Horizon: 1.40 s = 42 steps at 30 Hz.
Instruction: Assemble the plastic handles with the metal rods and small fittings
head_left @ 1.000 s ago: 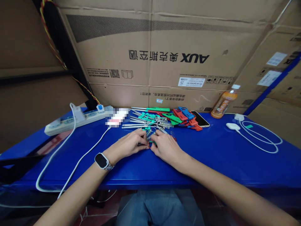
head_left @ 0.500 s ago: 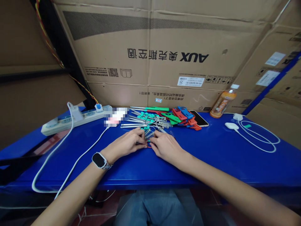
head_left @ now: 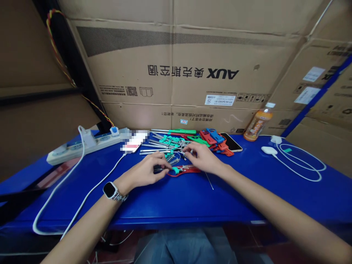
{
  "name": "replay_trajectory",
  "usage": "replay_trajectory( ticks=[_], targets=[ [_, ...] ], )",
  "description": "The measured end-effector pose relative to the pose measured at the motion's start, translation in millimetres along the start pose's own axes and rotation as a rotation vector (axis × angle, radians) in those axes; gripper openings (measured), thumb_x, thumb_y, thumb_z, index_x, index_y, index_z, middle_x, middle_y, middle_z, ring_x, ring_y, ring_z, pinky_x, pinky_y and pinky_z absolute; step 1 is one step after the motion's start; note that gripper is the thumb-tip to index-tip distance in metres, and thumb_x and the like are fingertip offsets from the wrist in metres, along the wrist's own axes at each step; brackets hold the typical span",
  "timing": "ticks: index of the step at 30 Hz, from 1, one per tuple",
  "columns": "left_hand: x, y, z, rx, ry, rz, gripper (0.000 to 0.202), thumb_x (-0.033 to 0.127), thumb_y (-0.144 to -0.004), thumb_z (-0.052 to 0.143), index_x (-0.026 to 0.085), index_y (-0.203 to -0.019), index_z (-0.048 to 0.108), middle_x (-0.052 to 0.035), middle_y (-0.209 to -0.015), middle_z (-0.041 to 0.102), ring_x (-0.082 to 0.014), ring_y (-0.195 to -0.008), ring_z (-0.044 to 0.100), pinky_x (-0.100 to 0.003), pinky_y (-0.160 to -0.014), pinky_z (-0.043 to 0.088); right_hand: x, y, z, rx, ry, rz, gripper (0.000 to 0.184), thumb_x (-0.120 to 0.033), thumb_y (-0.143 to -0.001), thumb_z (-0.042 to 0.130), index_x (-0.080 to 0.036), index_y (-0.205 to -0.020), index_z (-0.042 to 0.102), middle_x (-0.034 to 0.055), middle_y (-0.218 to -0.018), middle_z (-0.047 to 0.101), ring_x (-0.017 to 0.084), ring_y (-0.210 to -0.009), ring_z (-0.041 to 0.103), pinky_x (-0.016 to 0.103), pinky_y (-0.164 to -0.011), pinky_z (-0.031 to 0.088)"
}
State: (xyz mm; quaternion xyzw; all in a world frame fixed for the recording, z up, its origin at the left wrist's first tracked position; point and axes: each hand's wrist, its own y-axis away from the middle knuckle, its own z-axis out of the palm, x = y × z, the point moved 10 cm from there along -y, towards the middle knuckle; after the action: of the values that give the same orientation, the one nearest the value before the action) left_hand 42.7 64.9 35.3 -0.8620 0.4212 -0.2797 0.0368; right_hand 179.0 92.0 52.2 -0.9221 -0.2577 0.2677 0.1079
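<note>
My left hand (head_left: 147,170), with a watch on its wrist, rests on the blue table (head_left: 170,198). Its fingers pinch the near end of a small tool with a red and teal handle (head_left: 183,170) that lies flat in front of me. My right hand (head_left: 203,157) reaches a little farther back, fingertips pinched at a small metal piece at the edge of a pile of metal rods with teal and green handles (head_left: 170,141). A thin metal pin (head_left: 209,180) lies loose beside my right wrist.
Red, blue and green plastic tools (head_left: 213,138) and a phone (head_left: 233,142) lie behind the pile. A power strip (head_left: 82,145) with white cables sits at the left, an orange drink bottle (head_left: 257,124) and a white charger cable (head_left: 299,161) at the right. Cardboard boxes (head_left: 176,73) wall the back.
My hands were together over the small parts; the right hand has moved back toward the pile, and the red and teal tool now lies uncovered by my left fingers.
</note>
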Motion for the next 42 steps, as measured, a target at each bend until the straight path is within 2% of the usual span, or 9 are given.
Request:
replay_trajectory(
  ticks=[3,6,10,14,17,25,31,35,42],
  targets=[
    [3,-10,-10.8,0.067,-0.04,0.008,0.027,0.032,-0.097,0.05,0.018,-0.092,0.072,-0.0047,-0.086,0.061,-0.0186,-0.084,0.056,-0.032,-0.077,0.046,26,-16,-19,0.056,0.13,0.06,0.019,-0.018,-0.091,0.052,-0.015,-0.099,0.069,0.0068,-0.097,0.069,0.016,-0.081,0.059,0.029,-0.076,0.042],
    [6,-30,-12.3,0.037,-0.115,0.023,0.031,0.034,-0.097,0.048,0.017,-0.085,0.071,-0.0053,-0.086,0.062,-0.019,-0.083,0.056,-0.033,-0.077,0.045,44,-28,-31,0.072,0.384,0.105,0.02,-0.024,-0.09,0.055,-0.015,-0.101,0.069,0.0097,-0.098,0.071,0.023,-0.093,0.057,0.035,-0.082,0.038],
    [3,-65,-7.1,-0.004,-0.194,0.031,0.028,0.033,-0.096,0.05,0.017,-0.087,0.071,-0.0055,-0.086,0.063,-0.0196,-0.082,0.057,-0.032,-0.075,0.043,61,-37,-29,0.022,0.602,0.182,0.027,-0.03,-0.088,0.056,-0.013,-0.103,0.069,0.0156,-0.104,0.07,0.03,-0.103,0.053,0.041,-0.087,0.032],
    [0,-94,0.1,0.019,-0.193,0.052,0.026,0.031,-0.094,0.051,0.017,-0.084,0.07,-0.0048,-0.084,0.065,-0.0187,-0.078,0.058,-0.031,-0.075,0.043,69,-39,-24,0.028,0.656,0.251,0.03,-0.031,-0.086,0.058,-0.013,-0.108,0.068,0.0175,-0.111,0.069,0.032,-0.109,0.05,0.041,-0.09,0.028],
    [-3,-102,3.5,0.049,-0.176,0.057,0.026,0.03,-0.095,0.051,0.018,-0.08,0.069,-0.0029,-0.077,0.066,-0.0182,-0.076,0.058,-0.032,-0.078,0.043,73,-40,-23,0.033,0.66,0.286,0.028,-0.029,-0.086,0.058,-0.013,-0.105,0.069,0.0174,-0.108,0.07,0.032,-0.108,0.05,0.041,-0.089,0.027],
    [-12,-82,-6.5,0.142,-0.147,0.021,0.028,0.036,-0.096,0.051,0.018,-0.087,0.071,-0.0057,-0.086,0.065,-0.0217,-0.088,0.057,-0.035,-0.079,0.044,76,-36,-31,0.108,0.627,0.279,0.024,-0.03,-0.089,0.057,-0.016,-0.105,0.069,0.0146,-0.098,0.072,0.031,-0.103,0.052,0.041,-0.086,0.025],
    [-14,-70,-21.1,0.236,-0.123,0.032,0.027,0.035,-0.096,0.052,0.018,-0.086,0.071,-0.0054,-0.084,0.065,-0.0205,-0.085,0.057,-0.034,-0.077,0.044,62,-27,-37,0.217,0.508,0.208,0.022,-0.029,-0.094,0.051,-0.019,-0.099,0.069,0.0103,-0.095,0.073,0.027,-0.098,0.054,0.04,-0.087,0.023],
    [-13,-63,-27.7,0.27,-0.127,0.021,0.025,0.034,-0.096,0.052,0.018,-0.094,0.071,-0.0054,-0.089,0.065,-0.0208,-0.088,0.057,-0.034,-0.079,0.045,52,-22,-35,0.274,0.4,0.141,0.021,-0.027,-0.095,0.049,-0.021,-0.101,0.068,0.0075,-0.098,0.073,0.025,-0.099,0.054,0.038,-0.088,0.023],
    [-28,-57,-31.3,0.263,-0.108,-0.058,0.022,0.032,-0.095,0.053,0.019,-0.096,0.071,-0.0059,-0.091,0.065,-0.0217,-0.089,0.06,-0.034,-0.078,0.046,62,-22,-26,0.212,0.465,0.191,0.016,-0.024,-0.09,0.055,-0.018,-0.096,0.068,0.0086,-0.098,0.074,0.027,-0.1,0.055,0.039,-0.087,0.024]
  ],
)
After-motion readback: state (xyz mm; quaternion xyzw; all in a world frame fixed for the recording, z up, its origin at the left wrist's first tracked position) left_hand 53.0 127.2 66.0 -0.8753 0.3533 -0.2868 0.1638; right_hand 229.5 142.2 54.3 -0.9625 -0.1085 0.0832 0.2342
